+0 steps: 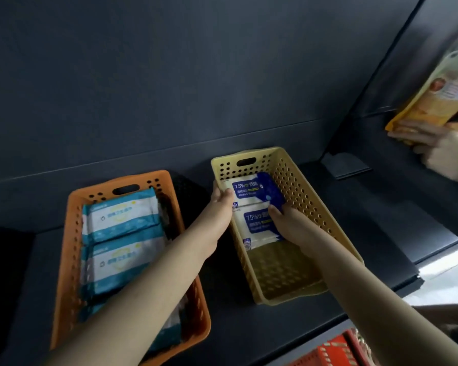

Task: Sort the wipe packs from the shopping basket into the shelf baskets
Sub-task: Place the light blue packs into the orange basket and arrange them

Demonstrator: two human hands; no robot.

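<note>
Inside the yellow basket (296, 180), the left hand (221, 200) grips the far wipe pack (245, 190) by its edge — the right hand (288, 224) pinches a dark blue pack (271, 191) just beside it.

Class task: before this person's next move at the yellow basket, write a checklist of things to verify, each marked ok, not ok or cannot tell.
1. The flat alcohol wipe packs lie inside the yellow basket: ok.
2. The tilted blue pack lies flat: not ok; the right hand has a grip on it.
3. The left hand is free: cannot tell.
4. Room left up front: ok.
5. The teal packs sit apart in the orange basket: ok.
6. The red shopping basket is emptied: cannot tell.
</note>
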